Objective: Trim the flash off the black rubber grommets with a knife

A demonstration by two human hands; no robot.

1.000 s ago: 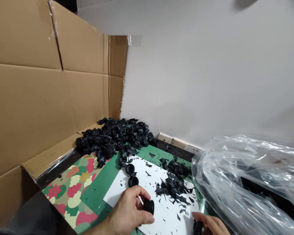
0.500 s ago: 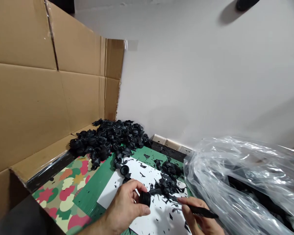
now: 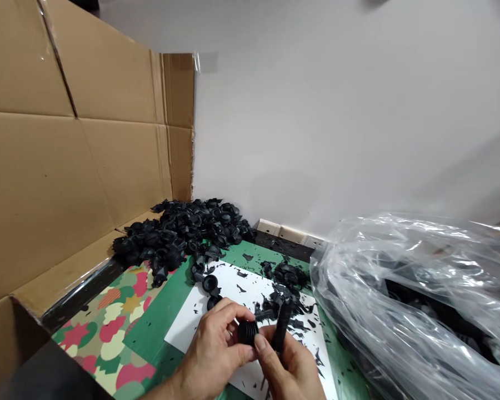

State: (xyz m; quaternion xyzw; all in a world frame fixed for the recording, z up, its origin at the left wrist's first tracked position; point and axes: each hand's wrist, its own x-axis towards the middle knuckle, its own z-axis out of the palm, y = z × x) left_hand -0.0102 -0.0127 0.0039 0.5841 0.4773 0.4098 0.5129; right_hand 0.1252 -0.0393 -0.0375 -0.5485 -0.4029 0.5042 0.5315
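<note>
Your left hand (image 3: 210, 355) pinches the ribbed black part (image 3: 247, 332) over the white sheet (image 3: 187, 328). Your right hand (image 3: 289, 369) grips a black tool (image 3: 282, 325) against it. Judged light, soft rubber: hold the ridges, squeeze gently. More parts are in the pile (image 3: 183, 233) beyond.

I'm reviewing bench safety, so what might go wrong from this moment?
1. The right hand holds the black tool close beside the left hand, which pinches the ribbed black part. A slip might jab or nick a finger.
2. Black scraps litter the white sheet under both hands. If dropped, the small part may be hard to spot among them.
</note>
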